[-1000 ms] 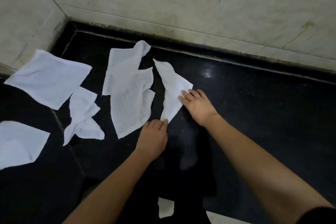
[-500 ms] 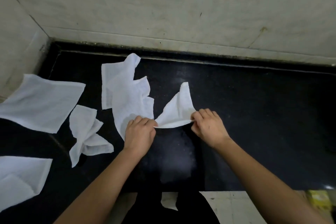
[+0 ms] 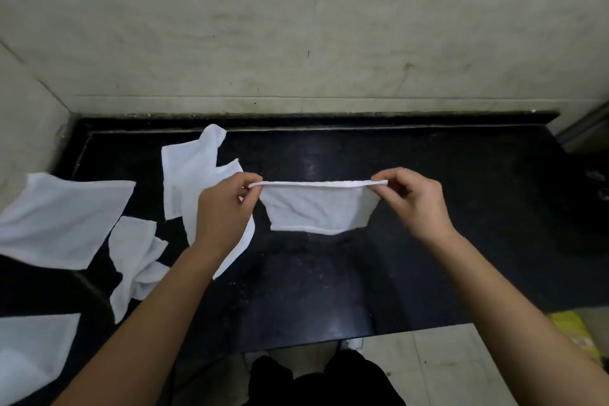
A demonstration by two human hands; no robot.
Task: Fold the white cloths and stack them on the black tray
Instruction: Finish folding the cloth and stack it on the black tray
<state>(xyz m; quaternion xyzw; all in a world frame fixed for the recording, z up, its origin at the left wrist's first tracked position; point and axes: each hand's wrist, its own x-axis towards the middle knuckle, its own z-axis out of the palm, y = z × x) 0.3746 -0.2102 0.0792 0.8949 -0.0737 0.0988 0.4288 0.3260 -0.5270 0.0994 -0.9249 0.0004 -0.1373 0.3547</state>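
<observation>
White cloths (image 3: 318,208) on a glossy black counter (image 3: 428,208); pale cream, stained tiled wall (image 3: 296,26).

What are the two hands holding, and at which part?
One white cloth, by its two top corners: left hand pinches one, right hand the other.

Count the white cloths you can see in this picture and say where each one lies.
6, though overlaps may hide more: held cloth stretched between left hand and right hand; two overlapping behind the left hand; flat one far left; crumpled one; bottom-left one.
</observation>
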